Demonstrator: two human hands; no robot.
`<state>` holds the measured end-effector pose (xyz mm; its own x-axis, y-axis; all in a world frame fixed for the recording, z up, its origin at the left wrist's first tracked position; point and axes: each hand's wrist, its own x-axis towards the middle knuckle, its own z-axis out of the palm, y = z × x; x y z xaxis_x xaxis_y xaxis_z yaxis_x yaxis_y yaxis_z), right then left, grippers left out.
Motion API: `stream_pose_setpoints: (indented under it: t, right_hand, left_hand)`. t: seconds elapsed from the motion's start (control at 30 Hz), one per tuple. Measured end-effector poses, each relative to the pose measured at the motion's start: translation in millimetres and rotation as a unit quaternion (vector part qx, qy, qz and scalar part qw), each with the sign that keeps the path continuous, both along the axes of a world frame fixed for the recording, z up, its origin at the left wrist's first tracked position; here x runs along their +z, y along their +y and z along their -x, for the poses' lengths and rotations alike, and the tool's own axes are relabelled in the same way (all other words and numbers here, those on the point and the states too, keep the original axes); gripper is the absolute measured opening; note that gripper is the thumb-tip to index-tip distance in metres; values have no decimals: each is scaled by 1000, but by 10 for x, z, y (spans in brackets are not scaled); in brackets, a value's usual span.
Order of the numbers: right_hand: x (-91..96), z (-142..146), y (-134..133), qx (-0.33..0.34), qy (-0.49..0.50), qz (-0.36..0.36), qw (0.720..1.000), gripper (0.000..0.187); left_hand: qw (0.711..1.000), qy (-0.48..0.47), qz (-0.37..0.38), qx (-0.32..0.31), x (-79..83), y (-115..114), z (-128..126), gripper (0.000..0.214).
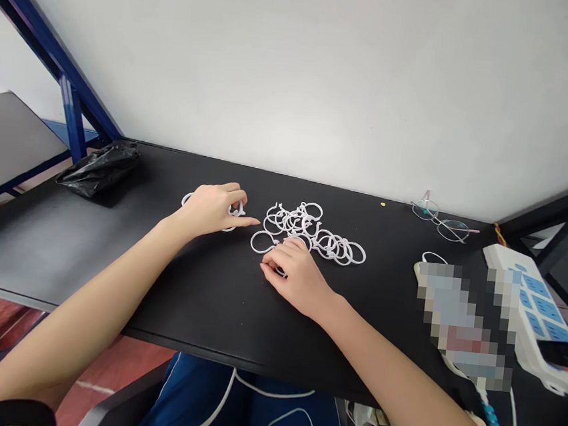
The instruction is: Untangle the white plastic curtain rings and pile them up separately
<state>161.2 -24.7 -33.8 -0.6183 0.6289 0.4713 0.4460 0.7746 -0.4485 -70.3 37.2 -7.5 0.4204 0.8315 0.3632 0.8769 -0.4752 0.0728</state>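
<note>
White plastic curtain rings [293, 222], each with small knobs at its ends, lie in a loose, overlapping pile on the black table. Left of the pile, my left hand [211, 207] bends its fingers down over a few rings, with its thumb pointing right toward the pile. Parts of those rings show past the fingers and behind the hand. At the pile's front edge, my right hand [296, 271] is closed, thumb against fingers, with part of a ring showing between them. The hand hides the rest of that ring.
A crumpled black plastic bag [101, 170] lies at the far left of the table [204, 312]. To the right are eyeglasses [453, 230], a blurred phone [464, 324] on a cable and a white power strip [538, 311]. A pale wall rises behind.
</note>
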Motion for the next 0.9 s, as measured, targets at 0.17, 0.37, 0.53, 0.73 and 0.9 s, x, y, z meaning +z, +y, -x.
stream_pose_setpoints:
  t: [0.17,0.37,0.53,0.73,0.9]
  right_hand:
    - [-14,1,1,0,9,-8,1000,15]
    - [-27,2,0,-5,24,-16,1000,22]
    - [-42,1,9,-2,33,-15,999,27]
    - [-51,6,5,-7,42,-13,999,29]
    - [-46,11,3,-10,46,-15,999,29]
  left_hand:
    - [997,20,65,30,-88,69,30,53]
    - [995,11,86,38,-108,79,37,52]
    - [996,22,81,44,-83,59,26,51]
    - [997,33,54,34,-77,45,36,47]
    - [998,30,52,36,-86,48,45,42]
